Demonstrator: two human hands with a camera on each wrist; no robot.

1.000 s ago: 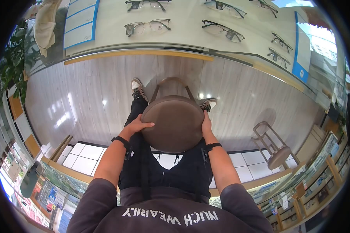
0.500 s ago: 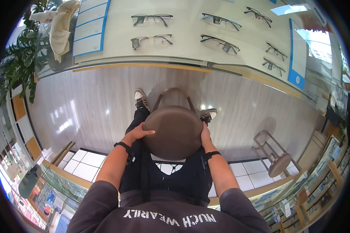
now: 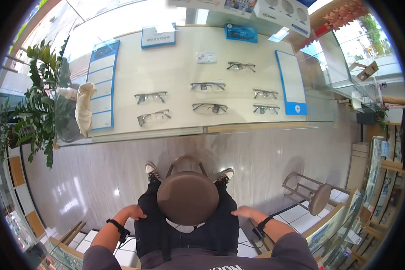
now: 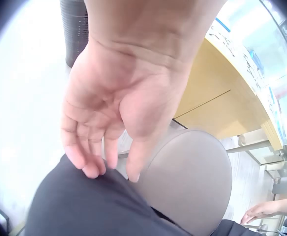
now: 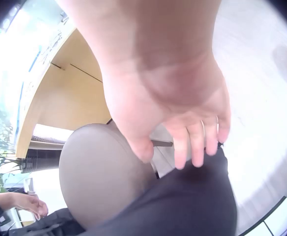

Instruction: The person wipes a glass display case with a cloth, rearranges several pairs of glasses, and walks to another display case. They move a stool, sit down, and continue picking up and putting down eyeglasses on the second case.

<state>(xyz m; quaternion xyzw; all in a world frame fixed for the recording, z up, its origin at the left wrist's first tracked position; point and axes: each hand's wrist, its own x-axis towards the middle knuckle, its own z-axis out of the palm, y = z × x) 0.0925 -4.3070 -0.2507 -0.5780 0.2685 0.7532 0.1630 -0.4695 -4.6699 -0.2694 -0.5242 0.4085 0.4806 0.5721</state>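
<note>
A round brown stool (image 3: 187,198) stands between the person's spread legs, its curved wooden frame showing beyond the seat. Both hands are off it. To its left, the left hand (image 3: 132,212) is at the outer side of the left thigh; in the left wrist view its loosely bent fingers (image 4: 91,164) meet the dark trousers (image 4: 94,201). On the other side, the right hand (image 3: 246,211) is beside the right thigh. The right wrist view shows its fingers (image 5: 197,147) spread, with the tips right at the trouser leg. Neither palm holds anything.
Ahead runs a glass display counter (image 3: 175,130) with several pairs of eyeglasses (image 3: 209,108) inside. A cloth (image 3: 84,108) lies at its left end, near a leafy plant (image 3: 42,99). A second stool (image 3: 319,198) stands to the right, before shelving.
Both hands have let go of the stool's seat and moved outward beside the thighs. The head view has tilted up, showing more of the counter.
</note>
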